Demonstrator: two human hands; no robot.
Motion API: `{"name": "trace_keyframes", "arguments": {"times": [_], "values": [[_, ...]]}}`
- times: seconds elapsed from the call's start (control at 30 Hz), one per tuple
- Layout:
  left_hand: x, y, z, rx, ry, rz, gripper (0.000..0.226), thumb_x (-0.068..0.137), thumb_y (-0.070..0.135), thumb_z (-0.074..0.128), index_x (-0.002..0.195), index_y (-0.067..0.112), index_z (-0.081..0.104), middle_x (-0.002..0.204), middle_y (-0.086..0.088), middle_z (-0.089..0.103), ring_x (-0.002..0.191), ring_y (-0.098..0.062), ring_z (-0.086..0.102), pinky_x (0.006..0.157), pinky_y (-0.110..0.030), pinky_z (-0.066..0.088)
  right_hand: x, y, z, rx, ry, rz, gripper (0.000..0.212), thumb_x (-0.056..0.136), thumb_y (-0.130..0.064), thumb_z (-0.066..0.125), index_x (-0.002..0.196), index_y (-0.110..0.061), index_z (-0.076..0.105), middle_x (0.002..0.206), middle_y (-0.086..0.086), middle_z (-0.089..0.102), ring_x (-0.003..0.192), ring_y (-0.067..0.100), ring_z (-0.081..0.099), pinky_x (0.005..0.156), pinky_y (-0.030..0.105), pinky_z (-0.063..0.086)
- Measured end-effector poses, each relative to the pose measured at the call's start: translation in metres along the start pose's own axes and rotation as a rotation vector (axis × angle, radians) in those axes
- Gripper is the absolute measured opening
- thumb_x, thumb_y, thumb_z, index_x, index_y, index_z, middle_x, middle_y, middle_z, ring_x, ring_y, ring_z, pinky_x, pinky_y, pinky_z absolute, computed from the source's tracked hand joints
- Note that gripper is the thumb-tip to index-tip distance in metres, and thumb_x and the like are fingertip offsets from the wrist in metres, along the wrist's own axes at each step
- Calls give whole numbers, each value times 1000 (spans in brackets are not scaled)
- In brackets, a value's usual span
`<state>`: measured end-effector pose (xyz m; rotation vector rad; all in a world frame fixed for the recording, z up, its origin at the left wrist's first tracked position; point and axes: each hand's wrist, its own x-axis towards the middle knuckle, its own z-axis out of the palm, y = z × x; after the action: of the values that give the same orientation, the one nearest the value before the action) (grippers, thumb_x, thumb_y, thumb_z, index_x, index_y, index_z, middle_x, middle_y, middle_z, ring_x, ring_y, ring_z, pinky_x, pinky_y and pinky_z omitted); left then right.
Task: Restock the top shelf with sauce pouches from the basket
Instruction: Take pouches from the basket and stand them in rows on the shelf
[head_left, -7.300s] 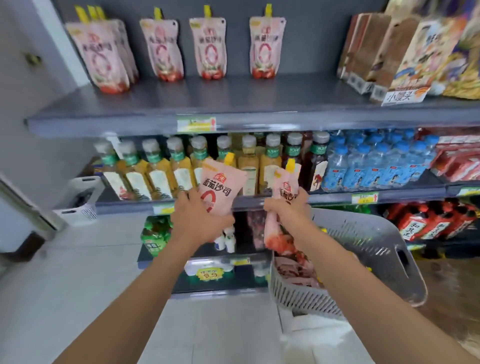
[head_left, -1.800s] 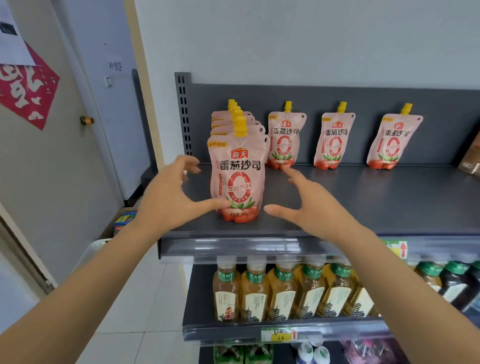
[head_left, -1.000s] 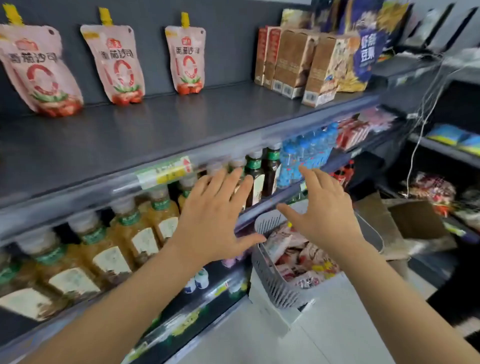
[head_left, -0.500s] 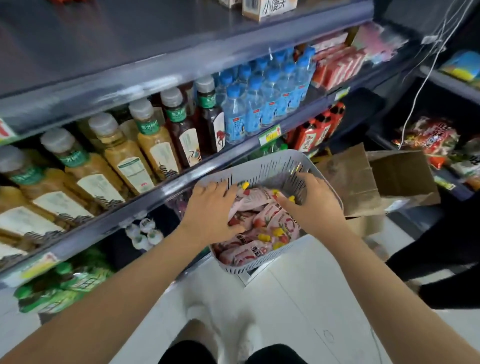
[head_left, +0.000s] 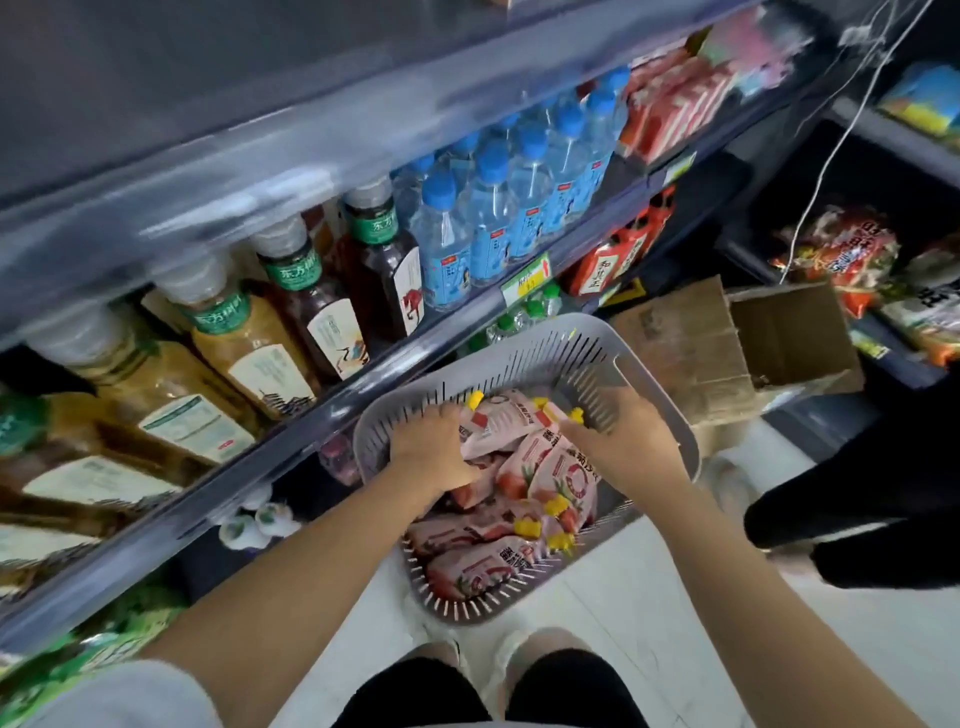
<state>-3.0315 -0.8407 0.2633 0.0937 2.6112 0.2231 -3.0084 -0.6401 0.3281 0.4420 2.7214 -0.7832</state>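
A grey slotted basket (head_left: 550, 343) stands on the floor below the shelves, holding several pink sauce pouches (head_left: 519, 561) with yellow caps. Both my hands are down inside it. My left hand (head_left: 434, 454) is curled around the edge of the topmost pouch (head_left: 498, 423). My right hand (head_left: 626, 441) grips a pouch (head_left: 563, 467) near its yellow cap, with the fingertips hidden. The top shelf (head_left: 208, 78) is a blurred grey slab at the upper left; none of its pouches are in view.
Tea bottles (head_left: 244, 353) and blue-capped water bottles (head_left: 493, 218) fill the shelf below the top one. An open cardboard box (head_left: 748, 338) lies right of the basket. A person's dark sleeve (head_left: 857, 499) reaches in at the right. My legs (head_left: 493, 691) are below.
My view has swung from the top shelf down to the basket. Both hands dropped from the shelf front into the basket and have closed on pouches.
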Motion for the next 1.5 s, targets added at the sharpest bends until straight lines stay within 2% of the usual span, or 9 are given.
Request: {"name": "trace_keyframes", "arguments": {"times": [0.13,0.33,0.57,0.77,0.9,1.13,1.3,1.4,1.5], "values": [[7,3,10,8,-97,-95,94,67,37,75,145,24,23,114,-6,60,95,-25,62,76,-37,54,19,11,11,-52,-93,107,68,81,-50,65,132,-11,44,127,12,55,110,31,56,84,36,47],[14,11,6,70,-97,-88,32,82,20,61,114,12,58,107,-7,65,98,-27,64,75,-36,52,61,30,38,-12,-282,261,67,81,-46,66,131,-7,43,114,10,58,100,27,56,71,29,41],[7,20,0,119,-39,-183,28,91,3,46,116,2,60,111,-18,65,102,-34,63,83,-40,50,99,62,85,159,-462,500,90,75,-43,74,139,4,30,128,14,54,118,29,54,98,38,47],[-7,15,-16,-93,33,-315,20,86,7,54,102,8,66,102,-14,70,97,-32,65,78,-39,52,100,71,104,285,-640,581,108,64,-53,80,146,-6,27,146,13,41,131,32,41,106,41,39],[-15,22,-22,-239,157,-254,14,83,0,53,72,7,56,83,-11,68,79,-30,62,61,-36,44,99,76,110,287,-707,604,103,58,-53,81,141,-11,35,144,13,42,128,33,43,105,44,40],[5,20,-2,-517,70,-183,14,81,-6,55,85,-1,67,84,-14,72,83,-29,67,73,-45,55,105,81,121,195,-650,690,136,26,-59,71,144,-12,21,144,15,27,125,38,38,95,51,46],[16,11,23,-541,64,-229,24,83,-9,49,92,2,68,95,-12,72,91,-28,66,76,-36,53,87,56,78,-24,-441,450,127,62,-44,75,146,-17,-17,144,22,11,132,39,18,103,47,34],[16,11,28,-573,172,-322,29,86,-8,49,109,1,66,109,-12,69,102,-27,62,79,-25,43,84,51,69,-119,-375,247,126,63,-46,75,144,-24,-19,141,20,12,131,39,17,99,53,35],[14,14,31,-362,230,-392,42,88,7,53,130,5,48,124,-17,59,111,-33,57,90,-38,45,82,46,62,-103,-279,98,117,66,-46,70,142,-28,-17,135,17,17,127,38,20,97,50,36]]}}
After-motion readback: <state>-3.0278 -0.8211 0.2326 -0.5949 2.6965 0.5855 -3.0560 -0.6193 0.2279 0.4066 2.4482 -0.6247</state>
